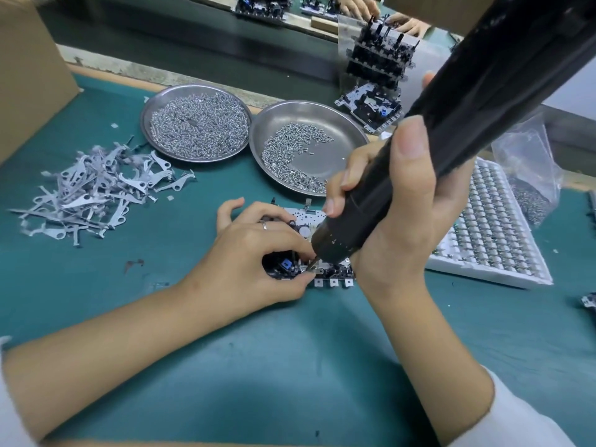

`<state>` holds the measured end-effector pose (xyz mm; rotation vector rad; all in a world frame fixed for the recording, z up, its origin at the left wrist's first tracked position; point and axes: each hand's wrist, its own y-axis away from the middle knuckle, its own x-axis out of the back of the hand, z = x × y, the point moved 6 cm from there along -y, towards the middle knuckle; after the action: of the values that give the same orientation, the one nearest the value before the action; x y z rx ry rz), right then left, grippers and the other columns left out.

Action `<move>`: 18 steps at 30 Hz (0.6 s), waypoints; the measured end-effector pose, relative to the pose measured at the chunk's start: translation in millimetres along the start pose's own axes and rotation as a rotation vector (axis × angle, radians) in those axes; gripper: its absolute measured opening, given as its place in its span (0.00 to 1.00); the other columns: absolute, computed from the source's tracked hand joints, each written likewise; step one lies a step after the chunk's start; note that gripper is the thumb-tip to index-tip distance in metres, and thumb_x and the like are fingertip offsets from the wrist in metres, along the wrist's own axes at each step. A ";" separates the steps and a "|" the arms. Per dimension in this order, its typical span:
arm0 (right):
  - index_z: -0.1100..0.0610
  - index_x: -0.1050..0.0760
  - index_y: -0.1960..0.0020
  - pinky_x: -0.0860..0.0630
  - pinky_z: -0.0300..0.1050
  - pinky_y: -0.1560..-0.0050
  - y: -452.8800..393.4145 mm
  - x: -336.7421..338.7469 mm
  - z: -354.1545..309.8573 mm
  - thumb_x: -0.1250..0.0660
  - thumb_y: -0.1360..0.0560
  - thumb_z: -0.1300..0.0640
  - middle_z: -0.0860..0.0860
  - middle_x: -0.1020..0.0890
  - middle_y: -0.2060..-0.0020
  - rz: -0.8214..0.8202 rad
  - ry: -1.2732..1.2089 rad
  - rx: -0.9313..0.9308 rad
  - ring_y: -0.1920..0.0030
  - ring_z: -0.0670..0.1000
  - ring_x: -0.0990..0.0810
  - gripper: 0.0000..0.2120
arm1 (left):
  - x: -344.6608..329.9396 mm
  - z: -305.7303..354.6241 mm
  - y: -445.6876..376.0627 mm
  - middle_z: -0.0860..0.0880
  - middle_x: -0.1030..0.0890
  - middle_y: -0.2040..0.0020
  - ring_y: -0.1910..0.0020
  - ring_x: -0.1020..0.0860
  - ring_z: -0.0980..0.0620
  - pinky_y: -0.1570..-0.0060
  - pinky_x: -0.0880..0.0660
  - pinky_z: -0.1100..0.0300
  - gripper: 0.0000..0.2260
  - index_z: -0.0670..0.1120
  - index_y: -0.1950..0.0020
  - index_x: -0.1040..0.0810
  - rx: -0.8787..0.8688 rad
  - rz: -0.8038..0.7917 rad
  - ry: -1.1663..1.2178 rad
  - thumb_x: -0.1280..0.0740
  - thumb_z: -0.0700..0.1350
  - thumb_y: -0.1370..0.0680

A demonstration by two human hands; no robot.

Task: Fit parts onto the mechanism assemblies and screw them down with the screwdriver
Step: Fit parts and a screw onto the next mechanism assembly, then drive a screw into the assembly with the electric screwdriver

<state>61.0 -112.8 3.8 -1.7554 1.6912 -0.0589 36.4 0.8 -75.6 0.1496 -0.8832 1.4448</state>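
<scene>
Gripping the black screwdriver [451, 130] in the right hand [396, 221], fingers wrapped tight round the barrel, tilted, bit tip pressing down at the near edge of the mechanism [309, 250]. Holding that mechanism flat on the green bench [258, 366] with the left hand [248, 250], grip closed narrow, thumb and forefinger pinching right beside the bit (whatever sits between them being too small to tell). Wearing a ring [263, 224] on that hand. Lying left of it, a loose heap of grey metal levers [96, 188]. Sitting beyond, two steel dishes touching: the left dish [196, 122] nearly full of screws, the right dish [306, 146] with a crescent of screws. Resting at the right, a white tray [493, 233] of small parts, and further back a stack of mechanisms [377, 59].
</scene>
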 end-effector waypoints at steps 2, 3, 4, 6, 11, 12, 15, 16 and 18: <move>0.61 0.38 0.54 0.32 0.37 0.75 0.2 -0.4 -0.3 0.36 0.29 0.56 0.54 0.29 0.77 0.005 -0.004 -0.002 0.82 0.53 0.32 0.13 | 0.0 0.2 -0.1 0.61 0.19 0.61 0.44 0.28 0.61 0.34 0.48 0.48 0.10 0.54 0.60 0.18 0.001 -0.005 -0.002 0.33 0.58 0.35; 0.61 0.38 0.54 0.32 0.37 0.75 0.4 -0.7 -0.6 0.36 0.29 0.56 0.55 0.29 0.77 0.007 -0.006 -0.001 0.82 0.53 0.32 0.13 | 0.0 0.3 0.0 0.61 0.19 0.61 0.44 0.28 0.61 0.34 0.48 0.47 0.11 0.54 0.60 0.18 0.001 -0.008 -0.005 0.32 0.58 0.35; 0.61 0.38 0.54 0.32 0.37 0.75 0.6 -0.8 -0.8 0.36 0.29 0.56 0.55 0.29 0.77 0.010 -0.010 0.001 0.82 0.53 0.32 0.12 | -0.2 0.2 0.1 0.61 0.19 0.61 0.44 0.28 0.61 0.34 0.48 0.47 0.11 0.54 0.60 0.18 0.004 -0.013 -0.008 0.31 0.58 0.35; 0.61 0.38 0.55 0.33 0.37 0.75 1.5 -1.0 -1.4 0.36 0.29 0.56 0.55 0.30 0.77 0.013 -0.020 0.006 0.82 0.54 0.32 0.12 | -0.3 -0.2 0.4 0.61 0.19 0.60 0.44 0.29 0.61 0.33 0.49 0.47 0.10 0.53 0.60 0.18 0.013 -0.020 -0.018 0.29 0.57 0.36; 0.61 0.37 0.53 0.32 0.37 0.75 2.9 -0.8 -0.1 0.36 0.29 0.56 0.54 0.29 0.77 0.009 -0.010 0.014 0.82 0.54 0.32 0.12 | 0.4 -0.2 0.4 0.61 0.19 0.60 0.44 0.30 0.62 0.33 0.50 0.50 0.13 0.53 0.60 0.18 0.010 -0.016 -0.020 0.33 0.59 0.35; 0.61 0.37 0.53 0.32 0.38 0.75 2.4 -0.5 0.1 0.36 0.29 0.56 0.54 0.29 0.77 0.012 0.004 0.017 0.82 0.54 0.32 0.12 | 0.5 -0.2 0.3 0.61 0.19 0.60 0.44 0.30 0.63 0.33 0.50 0.50 0.13 0.53 0.60 0.17 0.009 -0.015 -0.021 0.34 0.59 0.35; 0.60 0.37 0.53 0.32 0.37 0.75 1.9 0.7 0.2 0.36 0.29 0.56 0.54 0.29 0.77 0.011 0.005 0.023 0.82 0.54 0.32 0.12 | 0.4 -0.2 0.0 0.60 0.19 0.60 0.44 0.30 0.63 0.34 0.50 0.52 0.13 0.53 0.60 0.18 0.008 -0.011 -0.022 0.34 0.59 0.35; 0.59 0.36 0.53 0.32 0.37 0.75 2.3 1.5 0.5 0.36 0.29 0.56 0.53 0.29 0.77 0.008 0.006 0.024 0.82 0.54 0.32 0.11 | 0.3 -0.3 0.0 0.60 0.19 0.60 0.44 0.30 0.63 0.34 0.50 0.53 0.13 0.53 0.60 0.18 0.009 -0.013 -0.023 0.34 0.59 0.35; 0.60 0.37 0.52 0.32 0.37 0.75 2.7 -0.7 0.1 0.36 0.29 0.56 0.54 0.29 0.77 -0.002 0.009 0.020 0.81 0.53 0.32 0.12 | 0.1 -0.6 0.1 0.61 0.19 0.60 0.44 0.30 0.64 0.33 0.51 0.55 0.13 0.54 0.60 0.18 0.010 -0.015 -0.025 0.34 0.60 0.35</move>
<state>58.6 -111.9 2.6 -1.7445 1.6889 -0.0847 36.5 1.2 -75.9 0.1815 -0.8934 1.4357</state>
